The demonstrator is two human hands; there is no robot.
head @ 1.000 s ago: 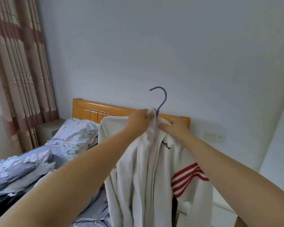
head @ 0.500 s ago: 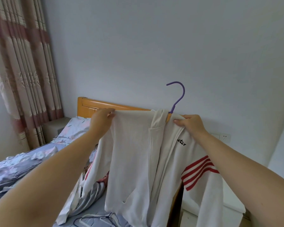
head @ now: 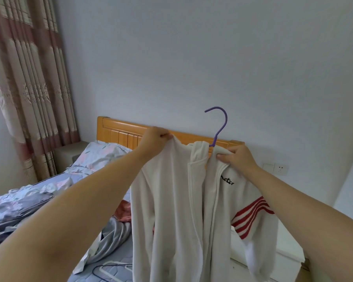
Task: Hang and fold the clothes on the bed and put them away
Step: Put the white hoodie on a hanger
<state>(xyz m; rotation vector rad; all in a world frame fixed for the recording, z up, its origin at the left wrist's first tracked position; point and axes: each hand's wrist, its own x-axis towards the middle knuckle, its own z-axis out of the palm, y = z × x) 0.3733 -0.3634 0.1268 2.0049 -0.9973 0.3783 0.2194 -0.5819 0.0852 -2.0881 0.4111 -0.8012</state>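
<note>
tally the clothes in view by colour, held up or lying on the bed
white jacket: 1
grey garment: 1
pink-red garment: 1
total: 3; the white cloth beside the grey one is unclear, so uncounted

Black "eter" on white jacket

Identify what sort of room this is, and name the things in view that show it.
Probably a home bedroom: a wooden headboard, rumpled floral bedding, long curtains, and a white jacket held up on a purple hanger.
</note>
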